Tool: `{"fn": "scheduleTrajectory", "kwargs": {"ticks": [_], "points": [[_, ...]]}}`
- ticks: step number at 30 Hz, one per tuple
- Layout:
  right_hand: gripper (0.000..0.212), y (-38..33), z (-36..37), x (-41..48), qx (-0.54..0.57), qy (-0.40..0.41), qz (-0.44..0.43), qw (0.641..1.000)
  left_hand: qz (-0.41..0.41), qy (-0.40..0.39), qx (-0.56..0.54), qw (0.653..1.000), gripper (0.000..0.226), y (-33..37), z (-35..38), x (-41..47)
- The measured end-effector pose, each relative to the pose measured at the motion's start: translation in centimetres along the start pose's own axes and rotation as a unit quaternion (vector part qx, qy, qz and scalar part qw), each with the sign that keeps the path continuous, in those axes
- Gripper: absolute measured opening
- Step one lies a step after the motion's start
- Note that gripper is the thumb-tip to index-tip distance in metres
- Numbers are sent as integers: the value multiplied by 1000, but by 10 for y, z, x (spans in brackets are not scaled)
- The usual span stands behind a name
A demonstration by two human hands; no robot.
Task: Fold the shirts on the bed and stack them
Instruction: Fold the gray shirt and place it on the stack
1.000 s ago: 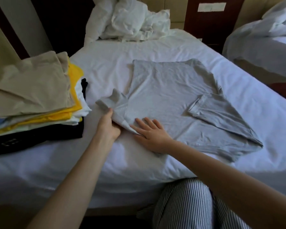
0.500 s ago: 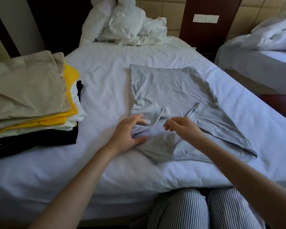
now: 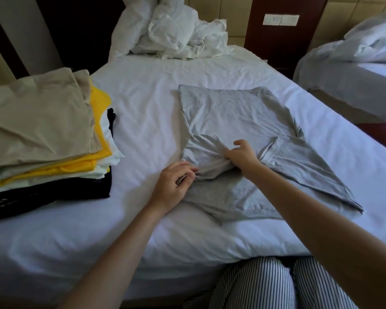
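**Both hands gripping the grey shirt's folded sleeve**

Head view: the left hand (image 3: 173, 186) is pinching the grey shirt (image 3: 232, 121), fingers curled. Just beside it, the right hand (image 3: 243, 156) is clutching bunched sleeve fabric. The stack of folded shirts (image 3: 42, 130) is lying well left of both.

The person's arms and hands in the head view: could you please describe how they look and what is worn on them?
Both arms are bare from the bottom edge of the picture to the fingers; no sleeve shows. The left hand and the right hand carry no glove, and I can see no watch, bracelet or ring. Below, the legs wear trousers with fine dark and white stripes.
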State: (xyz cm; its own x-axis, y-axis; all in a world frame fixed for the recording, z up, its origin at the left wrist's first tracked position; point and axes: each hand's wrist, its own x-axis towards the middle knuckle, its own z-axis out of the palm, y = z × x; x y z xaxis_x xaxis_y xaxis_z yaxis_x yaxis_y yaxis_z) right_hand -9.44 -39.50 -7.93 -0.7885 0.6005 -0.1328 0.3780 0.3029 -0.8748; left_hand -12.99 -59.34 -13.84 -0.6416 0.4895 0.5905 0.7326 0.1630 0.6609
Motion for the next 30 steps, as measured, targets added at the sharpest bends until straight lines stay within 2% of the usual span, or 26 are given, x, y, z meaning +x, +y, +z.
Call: {"fn": "scheduleTrajectory", "kwargs": {"ticks": [5, 8, 10, 13, 15, 18, 20, 23, 25, 27, 28, 30], "points": [[47, 22, -16, -18, -68, 40, -61, 995, -10, 21, -20, 1000, 32, 2, 1, 2], [36, 39, -10, -32, -96, 55, -153, 982, 32, -10, 92, 995, 29, -4, 3, 0], [32, 44, -7, -36, -111, 59, -177, 976, 42, -25, 148, 988, 31, -9, 6, 2], [27, 45, -9, -34, -77, 79, -177, 978, -3, -5, 78, 997, 40, -5, 3, 1], [27, 46, -9, -34, -65, 78, -178, 979, -3, -13, 74, 997, 45, -1, -1, -3], [33, 48, -6, -37, -110, 82, -212, 968, -58, -83, 170, 980, 65, 18, -6, 4], [39, 48, -2, -38, -172, 90, -247, 949, -87, -84, 157, 980, 68, 33, -9, 21], [72, 47, -1, -41, -259, 68, -252, 930, -83, -73, 128, 986, 63, 39, -5, 58], [83, 48, -2, -40, -301, 45, -250, 919, -97, -160, 194, 963, 58, 35, 9, 80], [86, 47, -1, -39, -352, 15, -246, 903, -139, -276, 297, 904, 48, 27, 30, 89], [83, 47, 0, -38, -375, 0, -241, 895, -161, -310, 331, 877, 47, 22, 39, 89], [75, 48, 2, -36, -405, -25, -226, 886, -191, -320, 360, 855, 48, 14, 52, 88]]}}
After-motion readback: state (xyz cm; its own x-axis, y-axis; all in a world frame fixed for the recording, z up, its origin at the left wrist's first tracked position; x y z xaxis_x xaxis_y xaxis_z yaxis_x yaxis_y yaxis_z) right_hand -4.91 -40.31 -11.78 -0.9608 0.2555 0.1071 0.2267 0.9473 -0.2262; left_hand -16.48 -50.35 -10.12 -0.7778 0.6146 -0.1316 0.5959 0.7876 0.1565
